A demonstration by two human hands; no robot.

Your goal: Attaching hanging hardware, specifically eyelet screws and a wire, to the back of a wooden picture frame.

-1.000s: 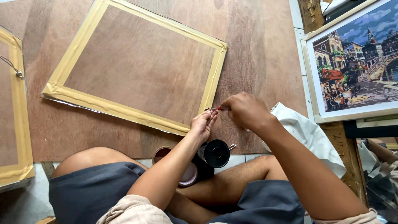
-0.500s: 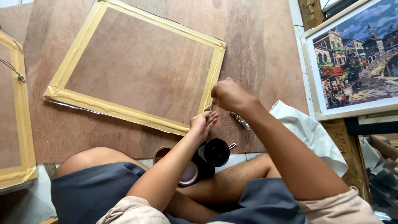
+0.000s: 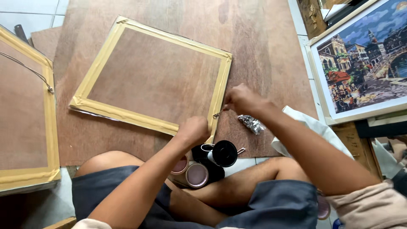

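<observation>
Pinching a small metal screw eye (image 3: 216, 114), the right hand (image 3: 241, 99) is closing its fingertips on it at the taped frame (image 3: 152, 76) edge. The left hand (image 3: 193, 131) is curling shut just below, pressing the frame's near corner; a foil packet (image 3: 251, 124) is lying beside the right hand.

A large brown plywood sheet (image 3: 263, 46) covers the floor ahead of the hands. Pale floor tiles (image 3: 34, 10) show at the far left corner and along a strip to the right. Wooden furniture (image 3: 311, 17) stands far right. Soft, even daylight falls throughout.
</observation>
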